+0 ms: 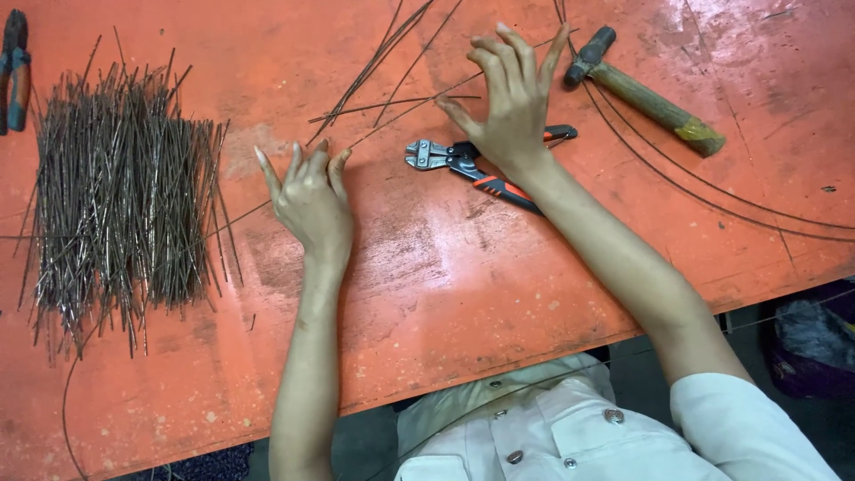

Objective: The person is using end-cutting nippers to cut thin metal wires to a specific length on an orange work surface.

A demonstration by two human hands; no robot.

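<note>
My left hand rests near the middle of an orange worktable, fingers pointing away and pinching a long thin wire at its fingertips. My right hand hovers farther out with fingers spread, thumb touching the same wire. Just below that hand lie small bolt cutters with red and black handles, partly hidden by the wrist. Several loose wires fan out toward the table's far edge.
A thick pile of cut wire pieces covers the left side. A hammer with a wooden handle lies at the upper right. Pliers sit at the far left edge. Long curved wires cross the right side.
</note>
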